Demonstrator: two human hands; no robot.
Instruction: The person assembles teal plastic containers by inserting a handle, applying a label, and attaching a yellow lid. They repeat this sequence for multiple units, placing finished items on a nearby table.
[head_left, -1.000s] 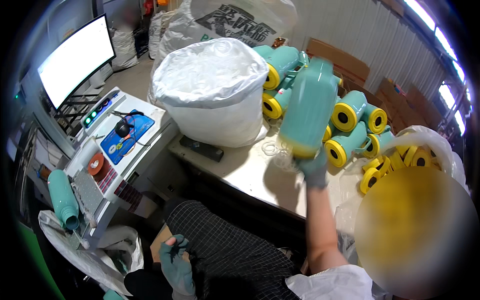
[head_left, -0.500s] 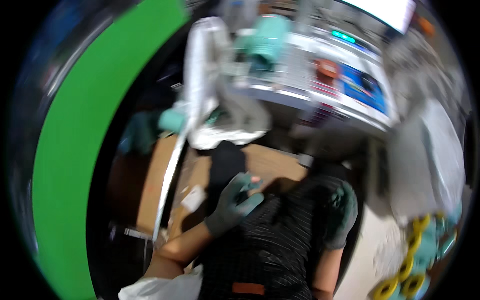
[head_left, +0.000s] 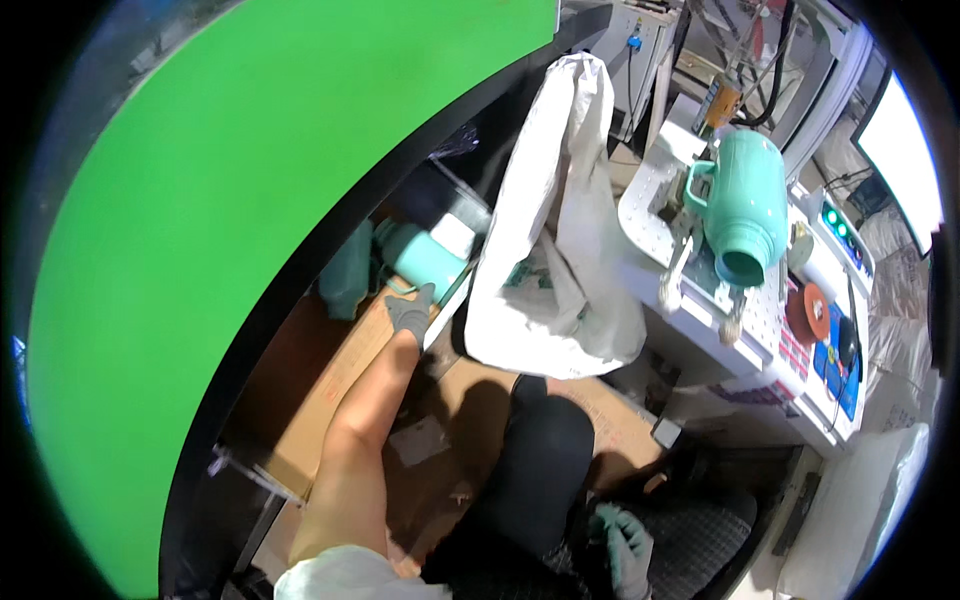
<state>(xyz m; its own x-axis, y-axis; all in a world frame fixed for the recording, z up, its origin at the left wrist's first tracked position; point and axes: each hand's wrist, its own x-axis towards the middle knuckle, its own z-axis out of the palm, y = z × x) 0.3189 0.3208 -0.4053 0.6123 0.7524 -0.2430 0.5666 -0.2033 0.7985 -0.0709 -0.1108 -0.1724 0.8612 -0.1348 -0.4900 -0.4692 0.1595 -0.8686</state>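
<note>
- Right hand (head_left: 622, 545): gloved in grey-green, resting on the lap at the lower edge of view; fingers loosely spread, holding nothing.
- Lap: dark checked trousers, with a black knee (head_left: 545, 460) raised toward the middle of view.
- Cardboard sheet (head_left: 470, 400): brown, flat on the floor under the knee and the left forearm; a bare patch shows between arm and knee.
- Left hand (head_left: 411, 312): grey glove, arm stretched out forward; fingertips touching the lower side of the teal flask. Whether it grips or only touches cannot be told.
- Teal flask (head_left: 424, 257): lying on its side on the floor, pale cap end toward the bag, wedged between the green panel's dark edge and the white bag; little free room on either side.
- Second teal item (head_left: 347, 272): darker, just left of the flask, against the panel's edge.
- Green panel (head_left: 230, 200): large curved surface with a black rim, closing off the whole left side.
- White bag (head_left: 560, 230): tall, slack, standing just right of the flask and crowding the reach.
- Worktop (head_left: 790, 330): white perforated plate to the right, beyond the bag.
- Teal jug (head_left: 745, 205): handled, held in a fixture on the worktop, open mouth facing down and forward.
- Red disc (head_left: 806, 312): on the worktop, right of the jug.
- Monitor (head_left: 915, 160): bright screen at the far right edge.
</note>
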